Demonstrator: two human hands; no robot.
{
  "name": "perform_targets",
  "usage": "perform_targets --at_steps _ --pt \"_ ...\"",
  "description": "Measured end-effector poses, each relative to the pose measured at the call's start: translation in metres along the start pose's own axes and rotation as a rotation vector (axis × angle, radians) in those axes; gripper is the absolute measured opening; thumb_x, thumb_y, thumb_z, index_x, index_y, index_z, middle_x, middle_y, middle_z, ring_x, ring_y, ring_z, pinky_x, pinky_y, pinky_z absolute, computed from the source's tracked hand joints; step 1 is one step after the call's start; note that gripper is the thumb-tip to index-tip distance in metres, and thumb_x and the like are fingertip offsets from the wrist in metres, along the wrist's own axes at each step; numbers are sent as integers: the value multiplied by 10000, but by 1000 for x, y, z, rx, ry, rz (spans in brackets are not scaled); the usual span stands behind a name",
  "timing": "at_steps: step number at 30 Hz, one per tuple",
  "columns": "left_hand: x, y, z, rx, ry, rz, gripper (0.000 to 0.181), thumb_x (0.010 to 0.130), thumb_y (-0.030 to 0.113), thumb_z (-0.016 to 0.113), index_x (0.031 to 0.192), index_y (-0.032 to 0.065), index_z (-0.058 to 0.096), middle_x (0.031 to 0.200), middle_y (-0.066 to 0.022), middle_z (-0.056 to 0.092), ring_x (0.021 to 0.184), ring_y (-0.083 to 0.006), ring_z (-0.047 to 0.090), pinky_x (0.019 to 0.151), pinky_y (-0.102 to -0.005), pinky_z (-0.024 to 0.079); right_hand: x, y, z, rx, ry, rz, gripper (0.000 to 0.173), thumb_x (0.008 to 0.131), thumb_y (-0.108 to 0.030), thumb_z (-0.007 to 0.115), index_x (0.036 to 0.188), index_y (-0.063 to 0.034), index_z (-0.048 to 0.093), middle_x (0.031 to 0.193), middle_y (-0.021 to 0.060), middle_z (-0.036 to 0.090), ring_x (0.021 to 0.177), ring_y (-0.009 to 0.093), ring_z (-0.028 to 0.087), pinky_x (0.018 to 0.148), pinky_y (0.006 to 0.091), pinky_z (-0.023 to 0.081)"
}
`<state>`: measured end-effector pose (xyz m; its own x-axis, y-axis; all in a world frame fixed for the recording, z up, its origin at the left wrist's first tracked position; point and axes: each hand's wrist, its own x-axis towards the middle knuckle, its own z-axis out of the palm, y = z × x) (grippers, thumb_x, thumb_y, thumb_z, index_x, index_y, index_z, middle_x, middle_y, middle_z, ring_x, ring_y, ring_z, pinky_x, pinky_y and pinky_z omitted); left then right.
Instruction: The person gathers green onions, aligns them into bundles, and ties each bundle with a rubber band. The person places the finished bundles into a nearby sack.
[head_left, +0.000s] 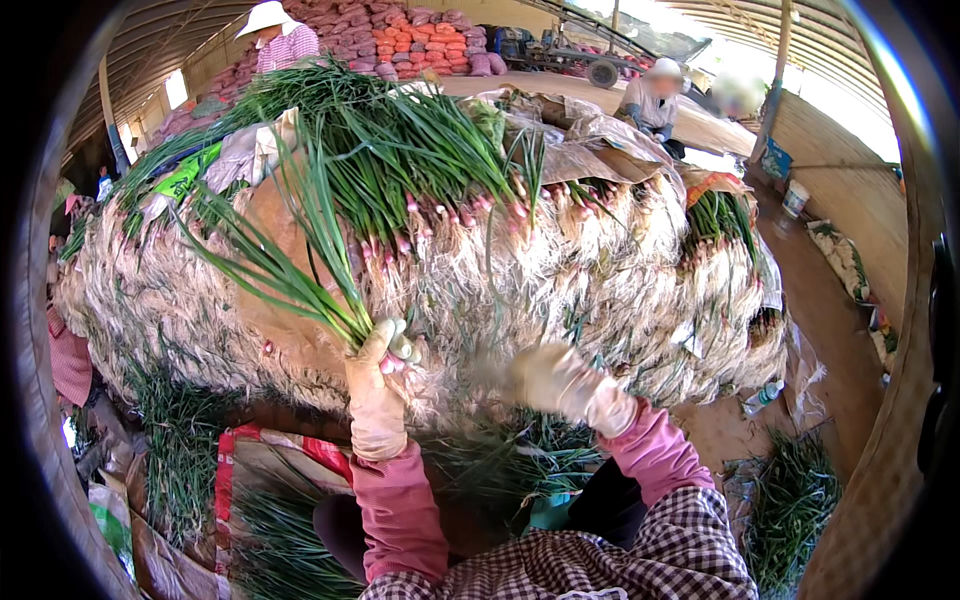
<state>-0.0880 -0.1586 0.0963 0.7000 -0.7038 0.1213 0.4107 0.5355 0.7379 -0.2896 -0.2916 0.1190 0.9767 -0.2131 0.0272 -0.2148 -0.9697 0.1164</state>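
My left hand, in a pale work glove, grips a small bunch of spring onions just above their pinkish bulbs. Its green leaves fan up and to the left, while the pale roots hang at the right of my fist. My right hand, also gloved, is apart from the bunch on the right. Motion blur hides its fingers, and I cannot make out whether anything is in them. Before me rises a large heap of spring onions, stacked with shaggy roots facing me and green tops across its upper side.
Loose green leaves litter the floor by my knees. A red-edged sack lies at left, and another leaf pile at right. Two co-workers, one standing and one low down, are beyond the heap. Stacked mesh sacks stand behind.
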Motion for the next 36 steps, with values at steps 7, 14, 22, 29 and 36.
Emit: perform_targets --at_steps 7,14,22,29,36 --pt "31 -53 18 -9 -151 -255 225 898 192 654 982 -16 648 805 -88 657 592 -160 583 509 -299 522 40 80 -54 146 642 722 243 911 -268 589 833 -46 651 668 104 656 569 243 651 533 359 538" --pt "10 -84 24 195 -138 -154 257 884 222 678 1057 33 696 877 -28 702 508 -88 543 489 -230 488 17 -19 19 518 943 400 142 850 -188 637 870 -55 680 719 162 644 646 350 644 561 394 512" --pt "-4 -90 34 224 -100 -88 38 855 31 622 883 25 647 688 -32 622 485 -95 509 418 -220 360 25 -16 -7 453 717 494 173 832 -220 665 778 -59 634 680 103 618 586 281 615 546 362 502" --pt "3 -92 43 303 -16 24 84 863 94 688 864 14 662 673 -64 643 457 -107 543 387 -226 389 75 6 43 752 1073 448 236 871 -282 634 846 -47 638 743 128 651 598 292 619 563 381 496" --pt "3 -60 49 51 -83 -7 187 874 117 682 990 -26 650 749 -111 667 587 -197 649 543 -288 568 52 46 0 236 261 504 271 919 -296 573 881 -50 681 774 126 683 726 263 671 678 370 540"
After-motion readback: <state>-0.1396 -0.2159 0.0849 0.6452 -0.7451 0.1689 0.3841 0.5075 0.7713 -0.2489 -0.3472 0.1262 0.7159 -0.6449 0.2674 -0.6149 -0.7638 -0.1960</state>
